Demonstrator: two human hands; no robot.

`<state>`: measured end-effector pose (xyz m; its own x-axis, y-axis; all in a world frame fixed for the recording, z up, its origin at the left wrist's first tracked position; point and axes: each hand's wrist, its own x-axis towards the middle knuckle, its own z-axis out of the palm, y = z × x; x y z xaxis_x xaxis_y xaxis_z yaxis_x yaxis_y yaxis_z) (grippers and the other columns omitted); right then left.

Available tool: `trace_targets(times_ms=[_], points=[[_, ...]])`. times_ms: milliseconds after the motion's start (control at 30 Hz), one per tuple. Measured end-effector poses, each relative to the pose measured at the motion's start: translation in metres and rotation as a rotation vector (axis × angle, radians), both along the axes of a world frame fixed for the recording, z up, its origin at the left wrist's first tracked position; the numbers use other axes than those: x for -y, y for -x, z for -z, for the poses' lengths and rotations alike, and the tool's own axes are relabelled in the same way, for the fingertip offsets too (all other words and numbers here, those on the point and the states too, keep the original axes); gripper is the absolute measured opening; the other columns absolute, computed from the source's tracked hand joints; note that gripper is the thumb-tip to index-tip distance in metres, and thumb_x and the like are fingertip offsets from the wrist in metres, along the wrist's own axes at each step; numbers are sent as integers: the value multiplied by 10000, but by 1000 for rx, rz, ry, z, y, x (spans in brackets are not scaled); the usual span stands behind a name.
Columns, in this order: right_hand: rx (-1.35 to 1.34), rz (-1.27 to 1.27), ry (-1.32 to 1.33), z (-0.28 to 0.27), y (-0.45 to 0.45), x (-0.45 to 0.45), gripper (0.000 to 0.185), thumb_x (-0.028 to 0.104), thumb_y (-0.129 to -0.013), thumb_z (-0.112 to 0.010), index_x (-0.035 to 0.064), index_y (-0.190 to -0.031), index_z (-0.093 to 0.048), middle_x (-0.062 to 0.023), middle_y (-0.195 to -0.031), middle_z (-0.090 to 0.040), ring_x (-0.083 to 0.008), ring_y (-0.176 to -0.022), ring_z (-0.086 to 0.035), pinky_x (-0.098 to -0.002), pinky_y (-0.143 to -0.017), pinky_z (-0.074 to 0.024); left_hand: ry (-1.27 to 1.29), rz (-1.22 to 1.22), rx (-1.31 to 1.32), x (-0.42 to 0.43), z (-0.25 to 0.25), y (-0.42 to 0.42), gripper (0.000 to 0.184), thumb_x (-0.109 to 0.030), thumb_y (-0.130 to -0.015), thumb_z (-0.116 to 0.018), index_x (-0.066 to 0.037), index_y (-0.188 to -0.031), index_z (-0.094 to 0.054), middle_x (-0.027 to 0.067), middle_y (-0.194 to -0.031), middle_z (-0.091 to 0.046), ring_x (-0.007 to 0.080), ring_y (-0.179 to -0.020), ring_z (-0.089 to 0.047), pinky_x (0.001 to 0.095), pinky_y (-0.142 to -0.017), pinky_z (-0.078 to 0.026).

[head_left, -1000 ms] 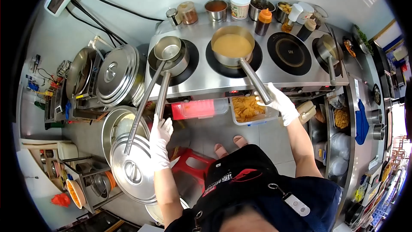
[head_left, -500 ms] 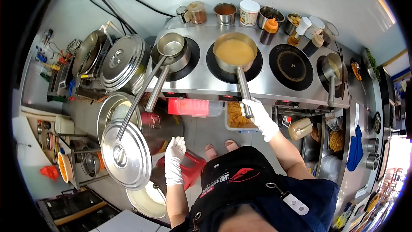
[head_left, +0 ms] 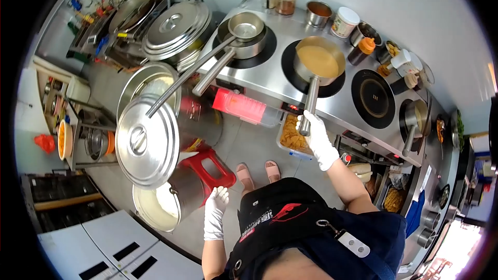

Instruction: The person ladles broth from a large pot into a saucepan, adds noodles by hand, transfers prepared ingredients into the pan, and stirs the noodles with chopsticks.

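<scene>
My gloved right hand (head_left: 317, 140) is closed round the long handle of a steel saucepan (head_left: 312, 96). A tan, soupy liquid (head_left: 318, 61) fills much of the saucepan, which stands over a round black hob. My left hand (head_left: 217, 202), also gloved, hangs low beside my apron with its fingers loosely bent and nothing in it. Nearest to that hand is a red plastic stool (head_left: 220, 176), and past it a steel bucket (head_left: 194, 184) with pale contents. Left of the saucepan, a long-handled ladle (head_left: 244, 26) rests on another saucepan (head_left: 250, 49).
A large lid (head_left: 148, 150) leans over pots on the left. Below the counter sit a red-and-clear container (head_left: 244, 106) and a tub of brown food (head_left: 291, 134). Sauce bottles (head_left: 361, 51) and jars line the back. A bare hob (head_left: 376, 98) and another saucepan (head_left: 415, 116) lie right.
The view has turned and shifted, so the counter now slants down to the right. My right hand keeps hold of the saucepan handle. My left hand appears lower, by the stool.
</scene>
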<state>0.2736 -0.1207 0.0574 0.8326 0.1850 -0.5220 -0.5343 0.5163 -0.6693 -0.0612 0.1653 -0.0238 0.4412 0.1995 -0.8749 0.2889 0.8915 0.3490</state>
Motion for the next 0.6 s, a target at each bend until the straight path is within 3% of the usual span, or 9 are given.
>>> trace_targets(times_ms=[67, 133, 200, 267, 333, 400, 467, 533, 600], points=[[71, -54, 49, 1, 3, 3, 271, 271, -899, -591, 40, -1021, -520, -70, -755, -592, -166, -621, -587, -300, -607, -520, -38, 30, -28, 11, -1, 25, 348, -349, -914, -542, -59, -1105, -564, 98, -1048, -629, 206, -836, -596, 319, -725, -469], [113, -118, 57, -30, 15, 1, 371, 331, -922, -547, 20, -1119, -505, -106, -871, -606, -178, -754, -598, -308, -727, -507, -120, 50, -61, 21, -20, 50, 309, -292, -912, -556, -48, -1101, -572, 108, -975, -647, 202, -783, -616, 306, -686, -483], [638, -390, 720, -6, 24, 35, 441, 345, -963, -450, 18, -1257, -421, -135, -1169, -521, -233, -1089, -501, -349, -923, -424, -267, 152, -84, 22, -55, 63, 279, -265, -901, -577, -45, -1070, -598, 84, -890, -655, 174, -717, -622, 286, -650, -488], [23, -59, 66, 19, 18, 41, 427, 362, -947, -464, 44, -1231, -456, -112, -1199, -509, -245, -1128, -477, -394, -947, -408, -422, 271, -104, 9, -79, 76, 280, -270, -908, -578, -31, -1047, -625, 43, -802, -643, 126, -642, -593, 241, -624, -476], [-255, -20, 89, 100, 3, 85, 326, 364, -939, -467, 72, -1058, -551, -72, -1025, -574, -212, -963, -532, -369, -849, -451, -515, 294, -92, -18, -104, 92, 246, -271, -883, -614, -39, -948, -660, 34, -769, -635, 99, -626, -561, 243, -603, -461], [-258, -269, -135, 153, 22, 101, 258, 324, -942, -457, 100, -894, -575, -19, -849, -587, -172, -793, -535, -332, -749, -461, -707, 236, -199, -53, -117, 110, 207, -256, -861, -642, -54, -851, -684, -12, -645, -591, 75, -553, -508, 232, -536, -425], [-311, -522, -351, 159, 62, 70, 238, 294, -933, -464, 97, -870, -580, -1, -798, -593, -170, -738, -547, -313, -732, -465, -913, 164, -304, -95, -103, 139, 191, -231, -859, -637, -47, -852, -684, -17, -651, -593, 61, -556, -482, 235, -525, -404], [-555, -322, 179, 115, 121, -3, 230, 290, -928, -483, 86, -929, -589, -15, -829, -603, -170, -759, -555, -318, -735, -468, -1070, 50, -378, -143, -84, 154, 232, -212, -850, -632, 7, -920, -665, 2, -688, -617, 76, -600, -513, 248, -567, -433], [-673, -623, 98, 103, 160, -47, 270, 305, -930, -493, 65, -1009, -590, -38, -853, -615, -188, -800, -575, -346, -744, -484, -1189, 195, -507, -200, -20, 179, 269, -211, -818, -641, -21, -1008, -653, 115, -835, -672, 184, -759, -631, 306, -701, -490]])
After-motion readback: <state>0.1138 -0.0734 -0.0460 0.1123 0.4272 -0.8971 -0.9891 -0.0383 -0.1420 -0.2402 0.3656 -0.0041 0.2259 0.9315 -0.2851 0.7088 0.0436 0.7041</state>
